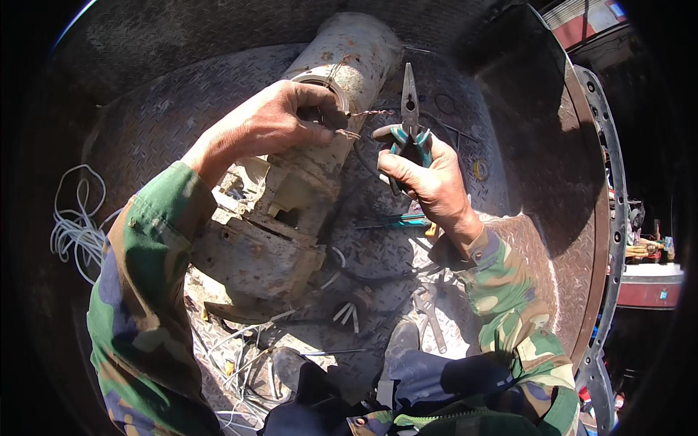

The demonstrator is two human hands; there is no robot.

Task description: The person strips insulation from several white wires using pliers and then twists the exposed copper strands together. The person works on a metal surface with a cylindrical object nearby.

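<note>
My left hand (272,120) pinches thin wires just above a round opening in a worn, cream-painted motor housing (354,43). Two twisted bare wire ends, an upper one (372,113) and a lower one (348,134), stick out to the right of its fingertips. Long-nose pliers (410,103) with teal and black handles are in my right hand (431,171). Their jaws point up, look closed and stand apart from the wires. Below my left forearm, the near end of the housing (262,256) shows broken-edged openings and flaking paint. My left fingers hide part of the round opening.
Tread-plate metal floor (152,125) surrounds the motor, with raised walls. A teal-handled tool (401,221), an adjustable wrench (431,319) and a yellow ring (480,169) lie to the right. White cable (82,229) is coiled at left; loose wires (245,376) lie by my feet.
</note>
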